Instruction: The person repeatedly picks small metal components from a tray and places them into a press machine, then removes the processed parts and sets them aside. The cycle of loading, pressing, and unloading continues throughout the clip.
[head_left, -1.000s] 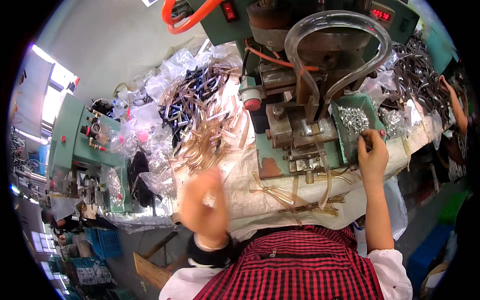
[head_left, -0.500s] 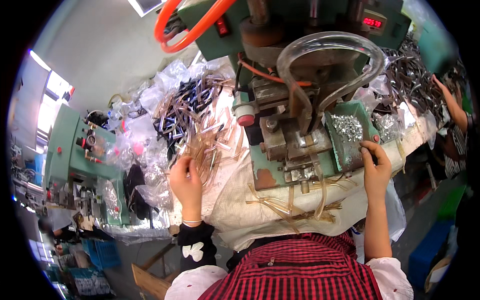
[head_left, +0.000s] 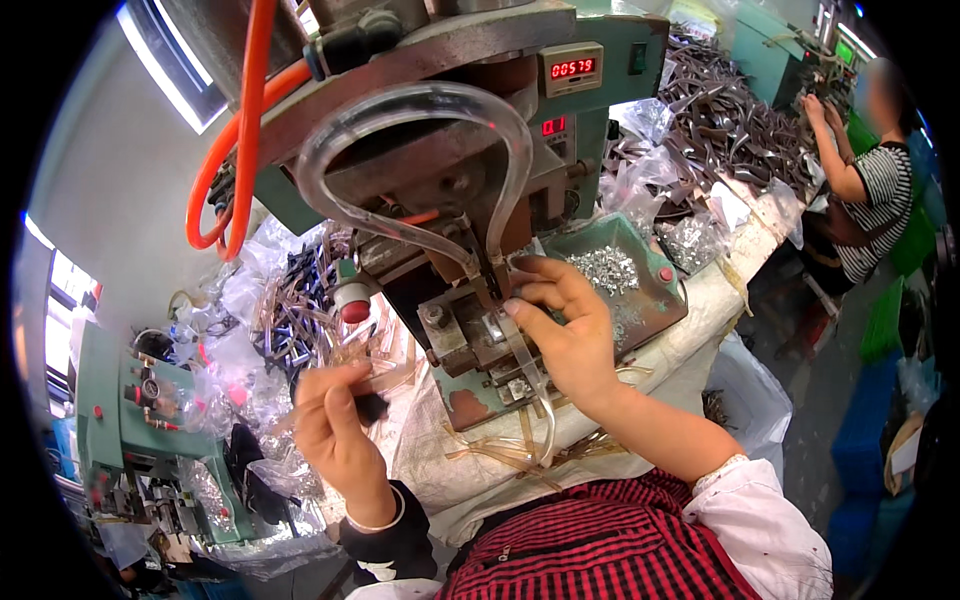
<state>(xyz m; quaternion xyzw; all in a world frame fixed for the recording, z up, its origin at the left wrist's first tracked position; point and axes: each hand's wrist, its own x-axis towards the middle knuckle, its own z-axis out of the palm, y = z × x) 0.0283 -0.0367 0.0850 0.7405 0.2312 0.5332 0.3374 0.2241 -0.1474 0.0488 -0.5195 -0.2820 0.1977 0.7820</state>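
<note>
Right hand (head_left: 565, 335) has moved off the tray (head_left: 640, 262) and is now feeding a clear strip (head_left: 532, 385) into the press die (head_left: 480, 330), fingers pinching it. Left hand (head_left: 335, 430) is gripping another strip (head_left: 385, 378), ready to load next.

We see two small rectangular red-digit counter displays (head_left: 572, 68) on the green press head, the upper one in a pale bezel, the lower, smaller one (head_left: 551, 126) just below-left of it. Crumpled clear plastic bags (head_left: 262, 300) pile left of the machine; more clear bags (head_left: 640, 165) sit right of it. A white plastic sack (head_left: 748, 395) hangs beside the bench.
</note>
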